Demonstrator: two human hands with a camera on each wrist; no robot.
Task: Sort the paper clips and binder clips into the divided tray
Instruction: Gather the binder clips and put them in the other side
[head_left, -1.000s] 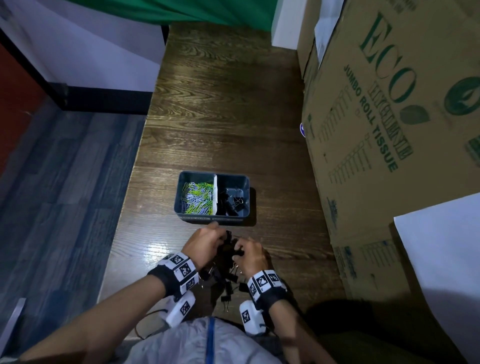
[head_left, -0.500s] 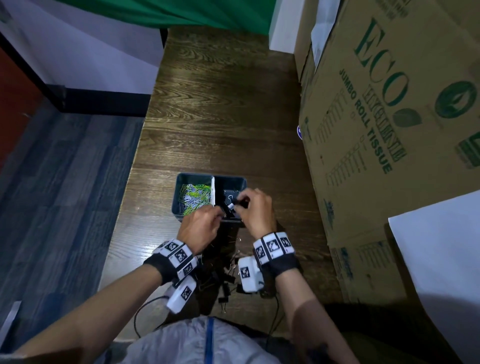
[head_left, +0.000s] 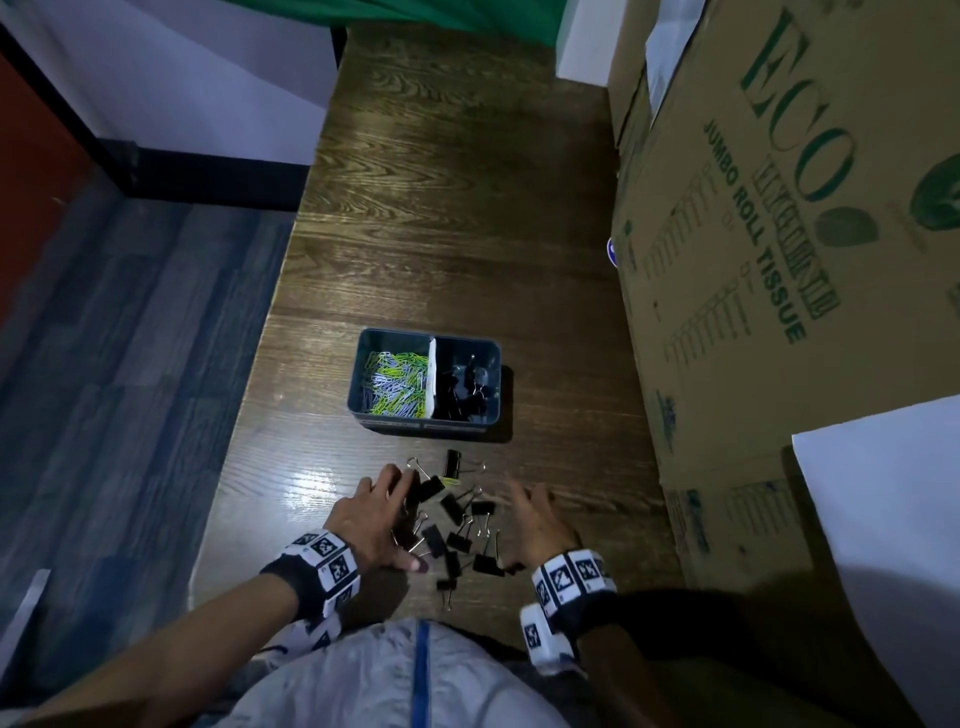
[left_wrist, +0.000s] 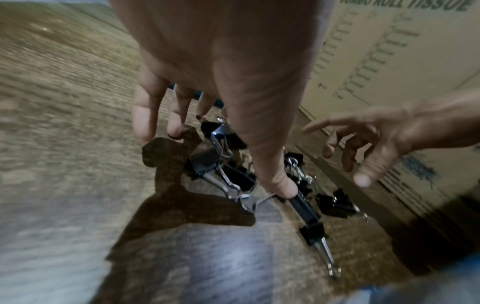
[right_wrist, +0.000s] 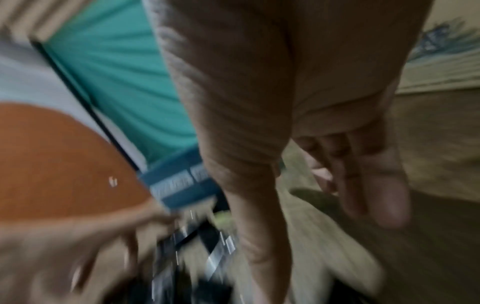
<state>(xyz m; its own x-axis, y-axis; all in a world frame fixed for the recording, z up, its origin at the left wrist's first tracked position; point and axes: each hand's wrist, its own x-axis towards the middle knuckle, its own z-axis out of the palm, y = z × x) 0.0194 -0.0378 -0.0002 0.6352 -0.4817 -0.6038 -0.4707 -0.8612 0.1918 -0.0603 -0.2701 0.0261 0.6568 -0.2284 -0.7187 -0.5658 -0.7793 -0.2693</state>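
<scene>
Between the spread, empty fingers of the left hand (head_left: 371, 512) and right hand (head_left: 537, 519) lie scattered binder clips (head_left: 457, 519), divided tray (head_left: 423, 423) beyond the fingertips; a hurried grab could snag tangled wire handles and scatter them.

Green print reading "ECO" and "JUMBO ROLL TISSUE" ran down the cardboard box (head_left: 779, 234) standing beside the divided tray (head_left: 423, 423).

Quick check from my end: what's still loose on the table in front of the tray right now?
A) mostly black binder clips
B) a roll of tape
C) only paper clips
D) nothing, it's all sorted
A: a scatter of black binder clips lies on the table between the left hand and right hand, short of the divided tray.
</scene>
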